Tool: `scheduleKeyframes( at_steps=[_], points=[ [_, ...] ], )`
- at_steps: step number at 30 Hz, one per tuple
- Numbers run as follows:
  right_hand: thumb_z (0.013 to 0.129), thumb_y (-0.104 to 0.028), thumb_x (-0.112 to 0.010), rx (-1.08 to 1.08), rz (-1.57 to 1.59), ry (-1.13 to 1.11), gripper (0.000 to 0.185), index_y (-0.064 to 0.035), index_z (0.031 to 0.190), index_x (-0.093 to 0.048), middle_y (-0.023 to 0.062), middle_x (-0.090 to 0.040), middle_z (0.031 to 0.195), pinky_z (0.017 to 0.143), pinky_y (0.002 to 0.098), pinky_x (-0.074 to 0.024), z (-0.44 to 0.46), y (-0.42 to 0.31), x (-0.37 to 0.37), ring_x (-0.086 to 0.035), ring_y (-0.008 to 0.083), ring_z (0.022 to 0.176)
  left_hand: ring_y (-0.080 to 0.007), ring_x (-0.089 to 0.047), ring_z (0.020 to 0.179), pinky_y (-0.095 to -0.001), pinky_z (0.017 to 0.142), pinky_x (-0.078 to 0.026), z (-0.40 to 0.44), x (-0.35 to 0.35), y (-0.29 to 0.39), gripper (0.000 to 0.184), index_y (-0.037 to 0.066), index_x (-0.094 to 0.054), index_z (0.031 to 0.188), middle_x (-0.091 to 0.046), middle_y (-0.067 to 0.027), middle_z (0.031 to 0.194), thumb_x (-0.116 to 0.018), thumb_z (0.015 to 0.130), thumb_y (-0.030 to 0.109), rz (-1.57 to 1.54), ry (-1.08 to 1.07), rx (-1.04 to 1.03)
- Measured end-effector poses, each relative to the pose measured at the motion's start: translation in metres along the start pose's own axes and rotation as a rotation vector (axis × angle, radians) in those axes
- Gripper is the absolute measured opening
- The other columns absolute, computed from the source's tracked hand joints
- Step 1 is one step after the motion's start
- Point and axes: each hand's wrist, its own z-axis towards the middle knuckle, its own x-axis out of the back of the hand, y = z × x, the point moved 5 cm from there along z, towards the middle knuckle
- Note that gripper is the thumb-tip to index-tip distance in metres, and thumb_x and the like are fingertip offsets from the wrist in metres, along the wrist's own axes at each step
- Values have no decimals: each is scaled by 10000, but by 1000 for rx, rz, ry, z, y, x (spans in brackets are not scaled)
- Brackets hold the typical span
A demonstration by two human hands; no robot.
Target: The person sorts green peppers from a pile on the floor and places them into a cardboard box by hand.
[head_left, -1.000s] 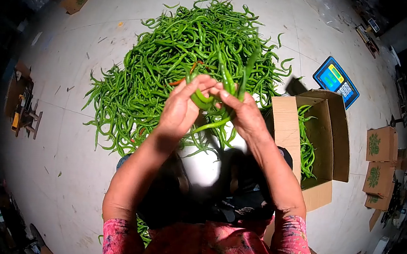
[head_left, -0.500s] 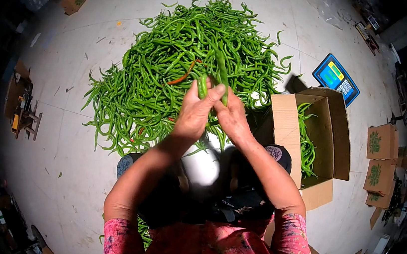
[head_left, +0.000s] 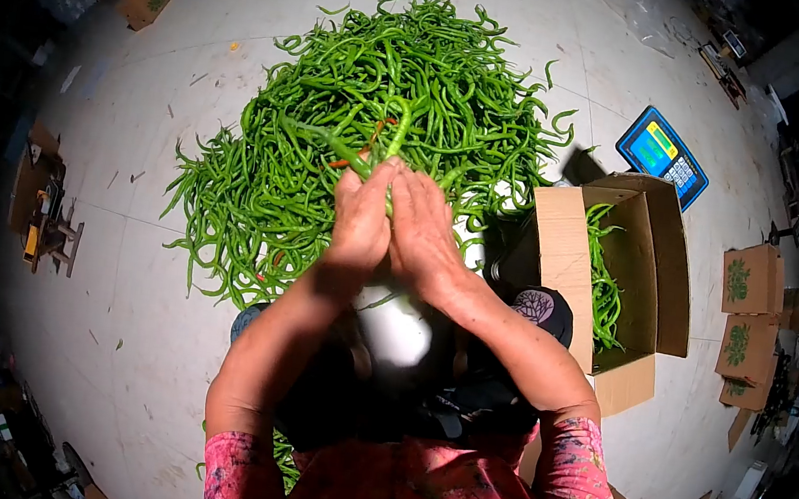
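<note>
The bare left hand (head_left: 359, 223) and bare right hand (head_left: 424, 233) press together, fingers curled closely around long, slim green chilli peppers (head_left: 400, 133) whose ends jut out beyond them; each hand's share is hidden. Past the hands, a broad heap of twisted green chillies (head_left: 359, 82) lies on the pale grey floor (head_left: 146, 265).

Centre brightly lit; brightness falls off toward rim, corners black. Strong light from above bleaches patch of floor (head_left: 395, 336) to white glare between legs (head_left: 496, 399), themselves near-black. Dark shadow across left wrist (head_left: 329, 279). Display (head_left: 660, 149) glows. Pepper pile (head_left: 361, 68) fairly crisp; raised pepper (head_left: 328, 137) softly blurred. Wide-lens distortion tilts stacked boxes (head_left: 753, 280) at dim right edge.
</note>
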Motion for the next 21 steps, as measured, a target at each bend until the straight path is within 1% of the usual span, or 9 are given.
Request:
scheduleKeyframes(
  at_steps=[2,5,6,7,9,11,16,19,21],
  points=[
    [800,-89,-634,10,-121,-48,627,12,1367,-389,244,-357,1420,1066,483,-320,-5,-2,-3,-351,401,1300,-141,-578,826,-258,733,-489,5,6,5,90,30,-567,1010,-609,-66,907,-564,930,72,26,-5,-3],
    [777,-116,-706,93,89,-111,631,-39,1346,-444,216,-390,1409,1056,473,-335,-1,-23,25,-378,385,1280,-128,-581,786,-248,700,-496,17,10,24,152,23,-567,1012,-619,-66,901,-632,890,85,142,40,-35],
    [738,-143,-758,178,255,33,520,-33,1209,-567,192,-456,1362,1031,465,-355,-3,-21,37,-399,378,1267,-125,-582,766,-242,687,-503,23,11,31,181,15,-557,1026,-618,-69,898,-641,876,70,147,20,-22],
    [755,-99,-738,188,226,160,381,-29,1111,-623,168,-583,1212,968,416,-428,2,-23,60,-517,347,1142,-122,-584,747,-235,674,-509,27,13,40,212,6,-547,1040,-617,-73,895,-651,862,56,150,1,-8],
    [825,-72,-683,48,415,287,286,-30,1103,-628,93,-654,1065,857,342,-482,2,-4,94,-599,241,975,-116,-578,735,-230,666,-514,31,13,56,295,-15,-516,1108,-615,-78,911,-644,846,32,148,-92,8],
    [915,-111,-592,-461,714,330,196,-31,1089,-632,33,-661,978,763,284,-483,-1,32,104,-598,137,870,-114,-570,751,-230,676,-507,33,13,61,386,-25,-507,1177,-603,-76,894,-657,825,29,41,-228,62],
    [980,-258,-521,-767,1298,-36,262,-62,1123,-619,12,-629,980,698,217,-455,1,66,51,-570,79,892,-109,-538,721,-241,670,-485,14,-18,56,522,-41,-476,1252,-605,-76,914,-646,762,25,-105,-434,237],
    [936,-402,-580,-713,1203,-345,445,-22,1165,-609,50,-612,1065,800,276,-455,5,47,36,-547,127,1002,-111,-523,667,-228,623,-447,2,-35,49,567,-41,-467,1255,-620,-76,878,-673,736,57,-96,-577,349],
    [926,-437,-583,-537,1078,-296,482,-27,1180,-600,59,-625,1063,850,297,-438,13,45,52,-549,139,1009,-110,-519,642,-229,569,-425,-4,-38,49,569,-47,-472,1242,-621,-97,864,-677,724,68,-90,-626,384]
  ],
)
